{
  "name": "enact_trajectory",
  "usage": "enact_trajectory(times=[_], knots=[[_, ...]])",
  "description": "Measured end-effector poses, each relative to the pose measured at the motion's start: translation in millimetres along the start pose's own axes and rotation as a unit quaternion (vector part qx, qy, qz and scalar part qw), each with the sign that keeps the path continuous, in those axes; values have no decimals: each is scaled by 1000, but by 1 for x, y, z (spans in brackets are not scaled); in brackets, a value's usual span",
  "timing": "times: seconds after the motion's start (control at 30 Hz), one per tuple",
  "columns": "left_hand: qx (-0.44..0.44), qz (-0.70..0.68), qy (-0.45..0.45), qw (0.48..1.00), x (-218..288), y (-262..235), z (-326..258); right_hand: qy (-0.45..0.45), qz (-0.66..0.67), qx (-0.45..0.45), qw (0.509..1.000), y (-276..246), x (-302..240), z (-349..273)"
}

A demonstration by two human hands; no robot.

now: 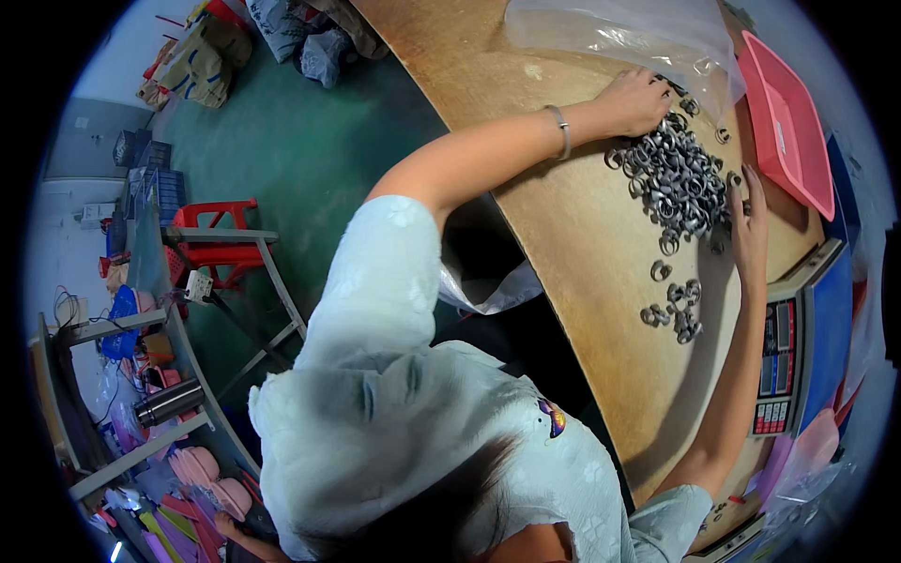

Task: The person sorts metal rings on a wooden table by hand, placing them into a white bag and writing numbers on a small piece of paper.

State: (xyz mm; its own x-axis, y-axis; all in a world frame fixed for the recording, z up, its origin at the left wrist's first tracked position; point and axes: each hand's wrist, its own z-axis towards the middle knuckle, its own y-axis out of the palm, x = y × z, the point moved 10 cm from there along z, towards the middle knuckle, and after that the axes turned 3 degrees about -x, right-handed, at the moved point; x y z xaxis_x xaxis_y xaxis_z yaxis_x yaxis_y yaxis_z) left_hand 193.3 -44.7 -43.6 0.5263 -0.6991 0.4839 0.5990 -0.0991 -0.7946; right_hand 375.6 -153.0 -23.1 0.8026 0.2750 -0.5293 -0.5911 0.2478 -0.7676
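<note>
In the upper right of the frame the left hand (638,101) rests palm down with fingers curled on the far edge of a pile of grey metal rings (678,174), just under a clear plastic bag (638,33); whether it grips any ring I cannot tell. The right hand (749,230) lies flat and open, fingers stretched, against the right side of the same pile on the wooden table (563,225), holding nothing that shows. A smaller cluster of rings (674,314) sits below the pile, a pink tray (786,127) to its right and a weighing scale (798,338) at the right edge
</note>
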Motion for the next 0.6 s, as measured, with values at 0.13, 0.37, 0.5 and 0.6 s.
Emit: enact_trajectory(times=[0.13,0.37,0.5,0.6], knots=[[41,12,-43,998,-20,15,29,105,23,-20,994,34,26,43],[-155,-180,86,968,13,47,48,41,41,-134,989,47,-21,22],[-98,-179,171,964,46,22,4,114,128,-199,965,36,-20,-3],[-94,-172,151,969,65,11,-25,93,101,-110,984,14,-21,14]])
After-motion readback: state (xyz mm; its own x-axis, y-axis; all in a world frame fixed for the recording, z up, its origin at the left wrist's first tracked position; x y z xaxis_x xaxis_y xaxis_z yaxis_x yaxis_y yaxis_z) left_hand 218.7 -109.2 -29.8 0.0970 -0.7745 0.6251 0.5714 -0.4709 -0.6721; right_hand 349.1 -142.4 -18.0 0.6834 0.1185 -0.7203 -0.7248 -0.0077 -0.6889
